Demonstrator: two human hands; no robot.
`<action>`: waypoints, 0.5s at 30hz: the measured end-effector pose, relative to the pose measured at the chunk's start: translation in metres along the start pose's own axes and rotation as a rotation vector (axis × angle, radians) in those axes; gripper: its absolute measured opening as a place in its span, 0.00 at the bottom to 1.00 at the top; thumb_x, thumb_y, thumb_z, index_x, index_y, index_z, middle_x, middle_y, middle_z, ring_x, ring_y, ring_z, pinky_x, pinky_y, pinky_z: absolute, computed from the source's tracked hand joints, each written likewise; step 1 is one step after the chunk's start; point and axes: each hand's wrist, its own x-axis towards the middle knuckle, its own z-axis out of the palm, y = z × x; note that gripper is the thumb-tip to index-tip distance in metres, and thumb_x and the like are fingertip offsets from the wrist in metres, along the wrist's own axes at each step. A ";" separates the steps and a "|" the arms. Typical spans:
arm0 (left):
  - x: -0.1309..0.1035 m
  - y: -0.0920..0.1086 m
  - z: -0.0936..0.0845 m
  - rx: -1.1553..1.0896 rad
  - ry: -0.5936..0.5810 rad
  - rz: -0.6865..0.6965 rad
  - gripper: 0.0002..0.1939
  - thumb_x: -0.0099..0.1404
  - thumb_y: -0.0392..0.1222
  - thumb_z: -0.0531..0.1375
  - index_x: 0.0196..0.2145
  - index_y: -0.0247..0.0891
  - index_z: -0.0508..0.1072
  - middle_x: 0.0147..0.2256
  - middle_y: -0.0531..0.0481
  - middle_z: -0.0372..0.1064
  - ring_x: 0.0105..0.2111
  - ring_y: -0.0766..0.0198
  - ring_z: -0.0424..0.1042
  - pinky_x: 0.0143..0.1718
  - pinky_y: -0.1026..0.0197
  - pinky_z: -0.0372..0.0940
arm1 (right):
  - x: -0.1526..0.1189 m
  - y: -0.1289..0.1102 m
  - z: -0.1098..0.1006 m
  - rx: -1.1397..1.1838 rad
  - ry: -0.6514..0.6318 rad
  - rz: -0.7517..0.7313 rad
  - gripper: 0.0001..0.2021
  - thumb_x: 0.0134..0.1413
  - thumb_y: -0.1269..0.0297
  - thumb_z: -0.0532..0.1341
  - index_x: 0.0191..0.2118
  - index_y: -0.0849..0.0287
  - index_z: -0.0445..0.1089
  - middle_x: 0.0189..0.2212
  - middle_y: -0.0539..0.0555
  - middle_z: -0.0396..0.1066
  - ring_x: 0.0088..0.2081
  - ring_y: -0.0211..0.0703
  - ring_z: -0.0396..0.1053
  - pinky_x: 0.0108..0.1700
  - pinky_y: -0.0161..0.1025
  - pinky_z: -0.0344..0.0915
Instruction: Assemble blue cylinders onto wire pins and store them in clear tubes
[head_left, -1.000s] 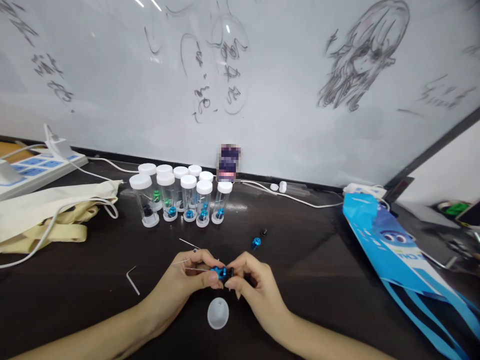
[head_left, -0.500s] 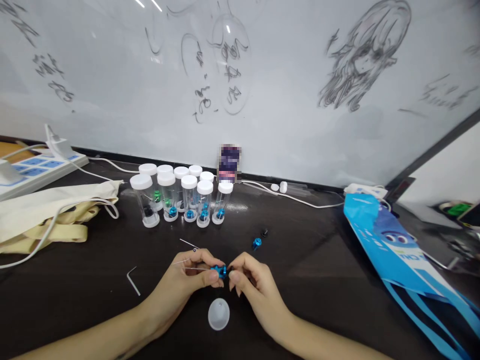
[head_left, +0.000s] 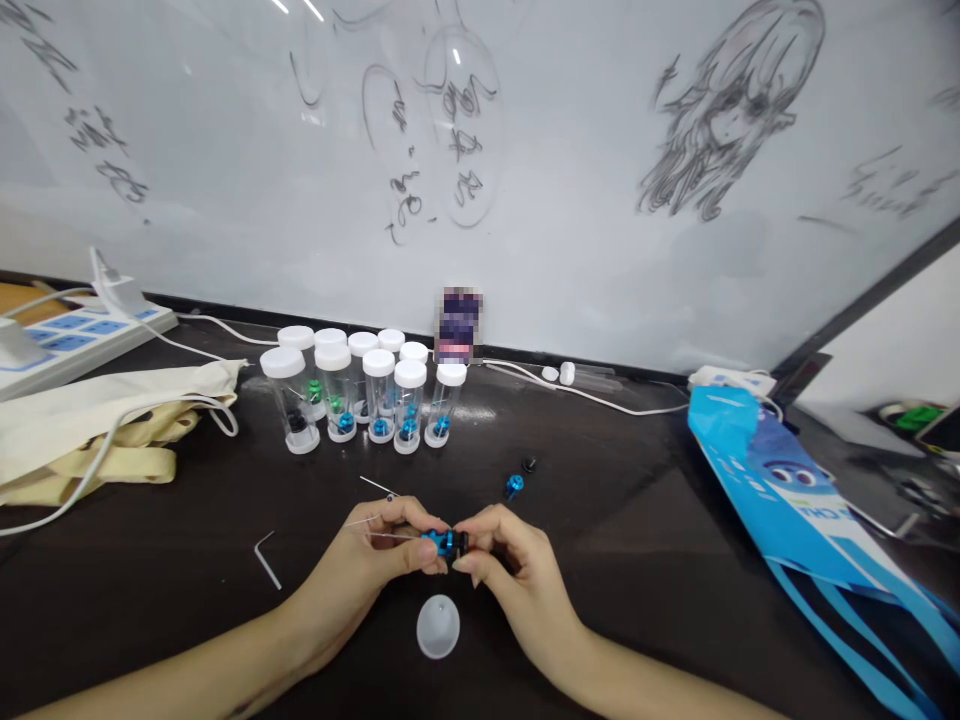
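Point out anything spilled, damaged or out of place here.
A clear tube lies on its side by the whiteboard; it looks odd because the capped tubes stand upright. No spill shows, nor damage to the blue part in the left hand, though that is partly hidden.

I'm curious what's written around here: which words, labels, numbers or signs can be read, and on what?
"CH", neighbouring letters unclear: blue bag.
Smaller white marks on that bag: too small to read.
Handwriting on the whiteboard: too unclear to read.
Phone screen: too blurred to read.
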 end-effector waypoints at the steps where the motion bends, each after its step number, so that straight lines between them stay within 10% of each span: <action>1: 0.000 0.000 0.000 -0.002 -0.003 -0.002 0.05 0.53 0.37 0.71 0.29 0.37 0.80 0.25 0.53 0.74 0.28 0.66 0.71 0.33 0.65 0.63 | 0.000 -0.001 0.000 0.003 -0.005 0.008 0.01 0.57 0.69 0.64 0.34 0.58 0.71 0.24 0.47 0.70 0.26 0.36 0.66 0.31 0.33 0.62; 15: 0.000 -0.003 -0.002 0.004 -0.024 0.001 0.05 0.54 0.37 0.70 0.30 0.37 0.79 0.26 0.53 0.73 0.28 0.66 0.71 0.33 0.65 0.63 | 0.000 -0.001 0.000 -0.041 -0.073 0.024 0.17 0.64 0.55 0.58 0.27 0.60 0.67 0.21 0.48 0.67 0.22 0.34 0.63 0.26 0.32 0.57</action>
